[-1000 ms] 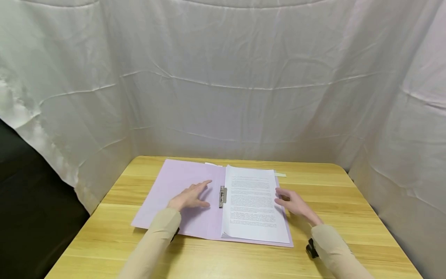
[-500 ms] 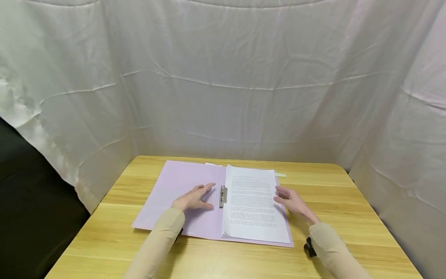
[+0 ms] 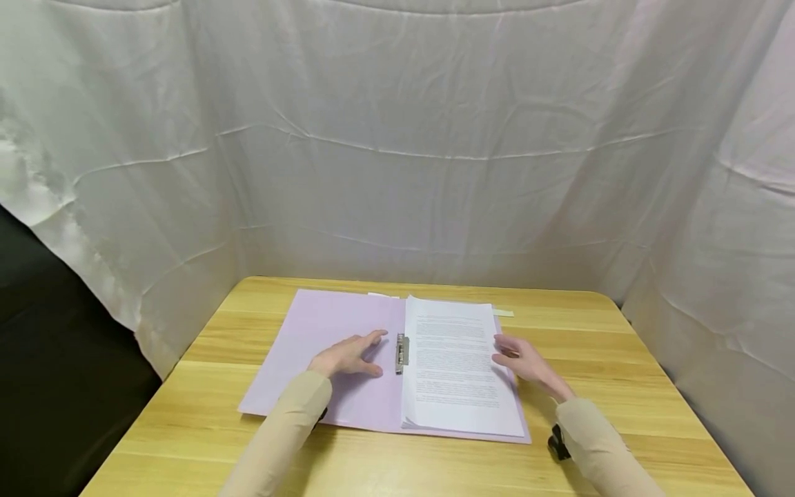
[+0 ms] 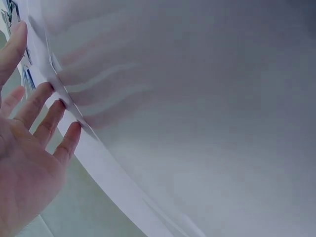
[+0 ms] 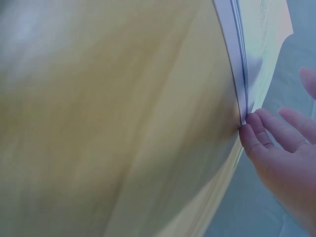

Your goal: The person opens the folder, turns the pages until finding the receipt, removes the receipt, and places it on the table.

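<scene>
A lilac file folder (image 3: 329, 314) lies open on the wooden table. Its metal clip (image 3: 400, 353) sits by the spine. On the right cover rests a stack of printed paper (image 3: 456, 359). My left hand (image 3: 348, 355) is over the left cover, fingers spread, thumb pointing toward the clip; the left wrist view has several fingertips (image 4: 75, 129) touching the cover. At the folder's right edge is my right hand (image 3: 526, 360), thumb apart from the fingers. In the right wrist view its fingertips (image 5: 247, 131) touch the edges of the folder and sheets, without gripping them.
Pale tabs (image 3: 504, 313) stick out beyond the folder's far and right edges. The wooden table (image 3: 596, 345) extends on both sides. A grey-white curtain (image 3: 422, 172) hangs behind and beside it, with a black area (image 3: 56, 373) at the left.
The folder with its paper has shifted slightly right and toward me. My left hand has moved right, closer to the clip. The right hand stays at the folder's right edge.
</scene>
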A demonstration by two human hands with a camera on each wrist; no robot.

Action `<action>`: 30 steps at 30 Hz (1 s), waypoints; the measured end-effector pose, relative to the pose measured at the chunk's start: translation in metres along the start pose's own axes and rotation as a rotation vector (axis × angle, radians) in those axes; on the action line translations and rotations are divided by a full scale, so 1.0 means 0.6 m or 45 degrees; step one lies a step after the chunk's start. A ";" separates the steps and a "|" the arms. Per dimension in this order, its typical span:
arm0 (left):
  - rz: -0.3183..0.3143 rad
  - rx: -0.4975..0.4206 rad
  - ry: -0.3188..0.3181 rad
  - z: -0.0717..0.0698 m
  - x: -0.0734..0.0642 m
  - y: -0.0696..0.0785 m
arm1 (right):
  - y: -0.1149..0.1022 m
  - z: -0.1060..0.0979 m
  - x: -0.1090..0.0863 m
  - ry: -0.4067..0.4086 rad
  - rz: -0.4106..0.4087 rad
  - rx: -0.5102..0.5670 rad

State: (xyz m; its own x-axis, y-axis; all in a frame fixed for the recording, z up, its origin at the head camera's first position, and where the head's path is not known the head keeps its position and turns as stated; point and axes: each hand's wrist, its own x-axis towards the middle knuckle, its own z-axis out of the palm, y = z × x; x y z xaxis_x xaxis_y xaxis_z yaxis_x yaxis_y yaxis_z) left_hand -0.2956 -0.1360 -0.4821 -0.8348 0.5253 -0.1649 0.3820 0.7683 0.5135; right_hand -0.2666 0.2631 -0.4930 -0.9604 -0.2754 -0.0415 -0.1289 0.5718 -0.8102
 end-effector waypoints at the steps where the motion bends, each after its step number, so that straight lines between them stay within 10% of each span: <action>1: 0.012 0.006 0.000 0.001 0.000 0.000 | 0.000 -0.001 -0.002 0.002 -0.010 -0.007; 30: 0.099 0.100 -0.057 0.009 -0.016 0.025 | 0.009 -0.023 -0.033 0.050 -0.069 -0.152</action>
State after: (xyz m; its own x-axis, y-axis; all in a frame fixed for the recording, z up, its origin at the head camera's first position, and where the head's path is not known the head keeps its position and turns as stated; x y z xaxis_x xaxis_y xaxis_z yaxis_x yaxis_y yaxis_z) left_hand -0.2793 -0.1274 -0.4773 -0.7835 0.5990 -0.1653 0.4766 0.7500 0.4587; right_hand -0.2515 0.2820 -0.4884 -0.9600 -0.2790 0.0252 -0.2069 0.6454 -0.7353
